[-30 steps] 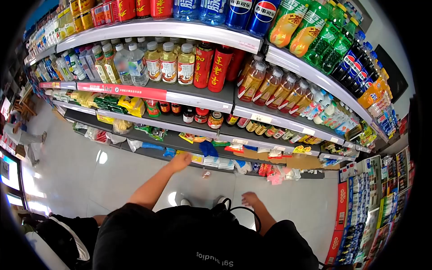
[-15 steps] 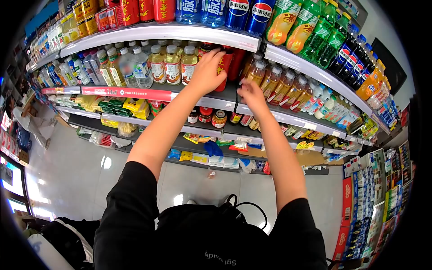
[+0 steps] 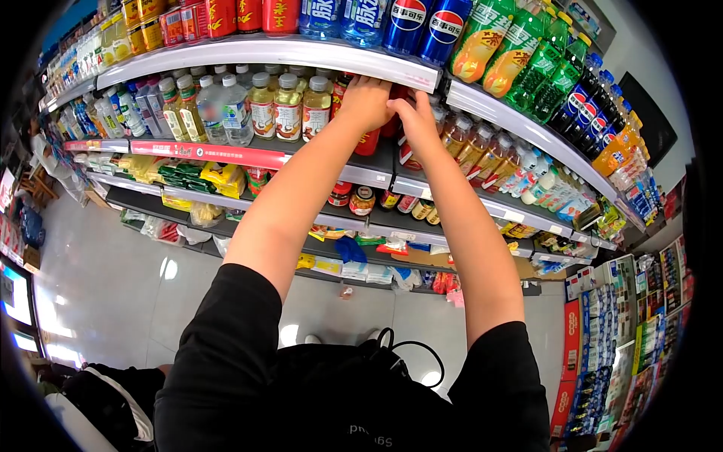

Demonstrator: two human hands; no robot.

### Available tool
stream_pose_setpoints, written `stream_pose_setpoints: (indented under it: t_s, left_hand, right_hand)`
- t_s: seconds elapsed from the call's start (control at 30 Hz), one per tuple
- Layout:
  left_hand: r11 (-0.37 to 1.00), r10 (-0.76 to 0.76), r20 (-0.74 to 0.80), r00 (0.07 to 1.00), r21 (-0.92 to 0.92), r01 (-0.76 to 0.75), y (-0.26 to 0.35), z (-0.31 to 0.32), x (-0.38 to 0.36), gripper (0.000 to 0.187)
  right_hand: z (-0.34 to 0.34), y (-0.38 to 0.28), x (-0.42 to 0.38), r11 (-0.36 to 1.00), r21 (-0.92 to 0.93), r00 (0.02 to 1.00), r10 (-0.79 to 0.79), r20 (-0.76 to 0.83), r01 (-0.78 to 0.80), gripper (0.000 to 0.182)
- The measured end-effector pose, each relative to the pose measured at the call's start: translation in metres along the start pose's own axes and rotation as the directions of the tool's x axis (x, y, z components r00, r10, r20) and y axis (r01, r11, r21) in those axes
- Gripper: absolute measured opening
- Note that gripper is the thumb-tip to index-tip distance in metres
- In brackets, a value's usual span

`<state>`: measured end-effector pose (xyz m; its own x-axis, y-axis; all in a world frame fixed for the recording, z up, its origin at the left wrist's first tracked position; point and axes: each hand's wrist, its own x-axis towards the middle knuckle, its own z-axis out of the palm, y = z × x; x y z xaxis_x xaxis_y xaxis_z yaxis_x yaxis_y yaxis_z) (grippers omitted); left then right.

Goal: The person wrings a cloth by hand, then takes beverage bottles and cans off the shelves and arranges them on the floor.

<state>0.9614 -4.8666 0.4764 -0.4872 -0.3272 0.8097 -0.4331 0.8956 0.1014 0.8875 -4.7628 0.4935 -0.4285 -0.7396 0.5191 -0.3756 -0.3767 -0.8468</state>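
On the left of the store shelving, clear plastic water bottles with blue-and-white labels point(image 3: 218, 109) stand on the second shelf, its red price strip point(image 3: 203, 153) running along the front edge. Just right of them are 3 clear bottles of pale yellow drink with grey caps point(image 3: 288, 105), upright and side by side. Below, on a lower shelf, lie yellow and green snack packets point(image 3: 188, 175).

The left hand point(image 3: 367, 102) is raised to this second shelf, directly under the white edge of the top shelf point(image 3: 301, 51). Its fingers are curled round the upper part of a tall red bottle with yellow lettering point(image 3: 368, 140), whose lower half shows beneath the wrist, standing on the shelf. The right hand point(image 3: 414, 120) is just beside it, touching or nearly touching the left, reaching into the same row of red bottles; its fingers are bent inward, but whether they grip anything cannot be told, as the back of the hand hides them.

Right of the hands stand clear bottles of amber tea with red labels point(image 3: 482, 154), slanting away along the shelf. Above, on the top shelf, are 2 blue cola bottles point(image 3: 425, 21), then green bottles with orange fruit labels point(image 3: 501, 45). At the far right edge, a rack holds small boxed goods point(image 3: 610, 331).
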Motion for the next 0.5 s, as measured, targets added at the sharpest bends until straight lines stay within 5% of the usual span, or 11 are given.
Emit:
stream_pose_setpoints:
  t_s: [0.3,0.4,0.5]
  left_hand:
    - [0.994,-0.023,0.017,1.0,-0.103,0.025,-0.003,0.008,-0.001,0.05]
    - [0.995,-0.021,0.002,1.0,-0.094,0.021,-0.002,0.002,-0.001,0.046]
    - [0.996,-0.041,0.164,0.986,-0.074,0.054,-0.001,-0.004,0.001,0.04]
  right_hand:
    - [0.006,0.029,0.016,0.978,-0.192,0.996,-0.091,-0.018,0.086,0.063]
    - [0.011,0.033,0.028,0.984,-0.114,0.99,-0.139,0.02,0.14,0.062]
    - [0.017,0.038,0.039,0.983,-0.138,0.992,-0.121,0.031,0.124,0.05]
